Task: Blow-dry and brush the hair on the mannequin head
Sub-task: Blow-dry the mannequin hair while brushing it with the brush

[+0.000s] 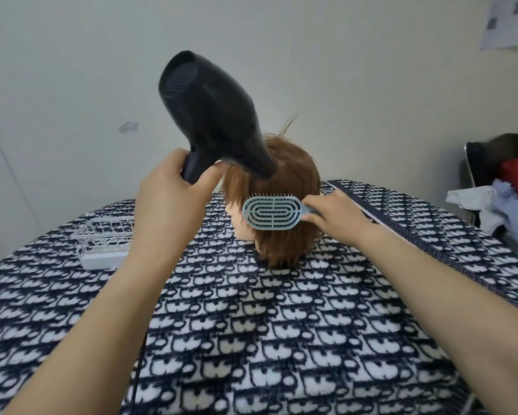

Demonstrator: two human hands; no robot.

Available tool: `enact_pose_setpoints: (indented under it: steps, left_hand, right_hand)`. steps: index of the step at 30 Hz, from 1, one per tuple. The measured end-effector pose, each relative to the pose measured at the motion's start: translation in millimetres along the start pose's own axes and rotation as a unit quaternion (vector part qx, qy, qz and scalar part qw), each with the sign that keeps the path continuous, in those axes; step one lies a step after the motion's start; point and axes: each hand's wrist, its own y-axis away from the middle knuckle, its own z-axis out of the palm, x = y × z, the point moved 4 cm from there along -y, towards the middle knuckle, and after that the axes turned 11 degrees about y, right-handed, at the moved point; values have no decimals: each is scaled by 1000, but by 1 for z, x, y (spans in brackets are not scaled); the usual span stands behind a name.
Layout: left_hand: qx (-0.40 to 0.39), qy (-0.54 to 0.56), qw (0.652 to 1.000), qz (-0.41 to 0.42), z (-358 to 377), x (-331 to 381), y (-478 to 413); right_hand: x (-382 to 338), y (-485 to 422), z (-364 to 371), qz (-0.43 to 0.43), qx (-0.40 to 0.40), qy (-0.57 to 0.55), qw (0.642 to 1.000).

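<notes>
We find ourselves in a lived-in room of a home, not a salon: a navy-and-white fleece blanket [251,339] covers the bench, a chair [491,154] right of the bench is heaped with loose clothes [503,211], and a plain pale wall [341,70] rises behind it.

Patterned table [281,324] bears mannequin head [299,172] and white basket [102,239].

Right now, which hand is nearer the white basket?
Left. The left hand, gripping the hair dryer, is just right of and above the basket; the right hand, holding the brush, is past the mannequin head.
</notes>
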Motion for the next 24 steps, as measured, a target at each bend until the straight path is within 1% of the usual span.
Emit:
enact_pose_setpoints:
  steps: [1,4,6,7,9,10,12,14,20,22,24]
  left_hand:
    - [-3,11,1000,-7,1,-1,1]
    - [19,-39,999,10,1,-2,2]
    - [1,-2,1000,-10,4,-5,2]
    - [-2,-2,1000,-14,4,-6,2]
    - [13,-49,999,4,3,-6,3]
    - [14,-53,999,6,3,-9,3]
    - [-3,-19,1000,-8,5,-12,4]
    - [7,-51,999,6,4,-12,5]
    - [11,-85,996,25,5,-13,8]
    - [1,-60,998,16,7,-14,8]
    - [7,-78,997,24,8,-15,9]
  right_hand:
    - [0,0,1,1,1,7,1000]
    - [0,1,1,2,6,16,1000]
    - [-2,2,0,0,2,14,1000]
    - [-3,2,0,-5,-2,14,1000]
    - [-4,5,2,-15,-19,19,1000]
    - [-5,7,4,-20,-30,26,999]
    - [-6,12,12,-20,-50,32,998]
    - [-7,17,20,-9,-61,20,998]
    - [-12,19,33,-16,-66,31,997]
    - [-12,20,34,-17,-67,30,997]
    - [-13,23,35,-21,-73,30,997]
